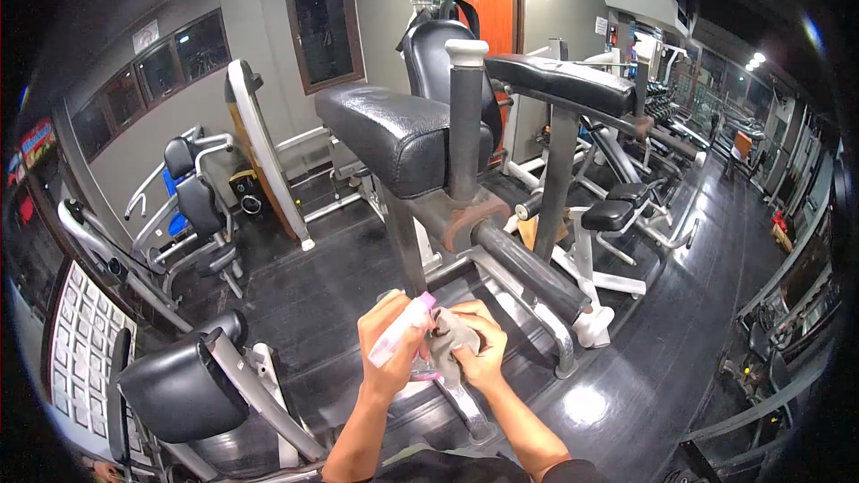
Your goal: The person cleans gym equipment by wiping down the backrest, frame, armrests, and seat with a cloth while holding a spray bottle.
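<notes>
In the lower middle of the head view, my left hand [383, 353] is closed around a spray bottle with a white and pink spray head [404, 329]. Most of the bottle's body is hidden by my fingers. Just to the right, my right hand [486, 349] grips a crumpled grey cloth [455, 333], which is close in front of the spray head. Beyond both hands stands an exercise machine with a black padded seat [385, 130] and a dark roller bar [528, 264].
A black-padded machine [183, 386] stands close on my left. Another seated machine [201, 206] is by the left wall. Benches [617, 210] and racks line the right side, along a dark floor [662, 340]. An orange door [490, 0] is at the back.
</notes>
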`<action>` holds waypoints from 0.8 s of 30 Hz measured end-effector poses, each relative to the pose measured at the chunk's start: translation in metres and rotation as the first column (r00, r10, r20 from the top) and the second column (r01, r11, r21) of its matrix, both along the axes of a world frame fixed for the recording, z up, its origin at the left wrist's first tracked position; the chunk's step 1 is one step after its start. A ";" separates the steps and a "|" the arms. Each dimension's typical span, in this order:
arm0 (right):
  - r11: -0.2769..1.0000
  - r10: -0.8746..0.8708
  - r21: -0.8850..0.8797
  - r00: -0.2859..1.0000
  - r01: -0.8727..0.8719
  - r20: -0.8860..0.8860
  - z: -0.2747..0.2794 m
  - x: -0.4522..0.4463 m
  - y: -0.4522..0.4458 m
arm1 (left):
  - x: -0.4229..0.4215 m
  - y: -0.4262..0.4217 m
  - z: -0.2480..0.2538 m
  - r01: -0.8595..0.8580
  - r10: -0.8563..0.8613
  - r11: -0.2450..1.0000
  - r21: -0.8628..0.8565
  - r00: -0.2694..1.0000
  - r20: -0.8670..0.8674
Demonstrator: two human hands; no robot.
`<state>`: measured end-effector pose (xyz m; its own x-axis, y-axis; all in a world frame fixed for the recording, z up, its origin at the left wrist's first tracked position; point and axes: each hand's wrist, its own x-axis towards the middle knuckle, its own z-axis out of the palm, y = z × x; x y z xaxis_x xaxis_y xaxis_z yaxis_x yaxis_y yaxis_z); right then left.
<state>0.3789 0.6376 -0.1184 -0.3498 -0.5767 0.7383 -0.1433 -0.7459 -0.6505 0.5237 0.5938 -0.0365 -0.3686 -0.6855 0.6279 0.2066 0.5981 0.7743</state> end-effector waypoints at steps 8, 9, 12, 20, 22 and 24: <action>0.941 -0.325 -0.049 0.936 0.334 0.138 0.002 0.025 -0.009 | -0.019 -0.010 0.026 -0.077 0.077 0.995 -0.059 0.997 0.001; 0.948 -0.307 -0.045 0.941 0.316 0.139 0.001 0.026 -0.009 | -0.021 -0.011 0.026 -0.099 0.099 0.993 -0.058 0.995 0.011; 0.956 -0.280 -0.077 0.959 0.282 0.039 0.000 0.024 -0.008 | -0.025 -0.010 0.027 -0.165 0.164 0.986 0.010 0.986 0.028; 0.995 -0.057 -0.084 0.998 0.057 0.000 -0.006 0.023 0.034 | -0.018 0.038 0.017 -0.420 0.423 0.891 -0.173 0.906 -0.022; 0.997 -0.013 -0.071 1.000 0.011 -0.025 -0.010 0.015 0.045 | -0.017 0.056 0.011 -0.454 0.455 0.882 -0.130 0.890 -0.023; 0.998 0.026 -0.059 0.998 -0.029 -0.049 -0.015 0.003 0.059 | -0.018 0.076 0.006 -0.481 0.481 0.872 -0.088 0.877 -0.024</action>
<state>0.3817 0.6964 -0.1329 -0.2976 -0.5399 0.7874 -0.1523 -0.7873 -0.5974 0.5060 0.6700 -0.0307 -0.0067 -0.7196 0.6943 -0.1228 0.6897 0.7136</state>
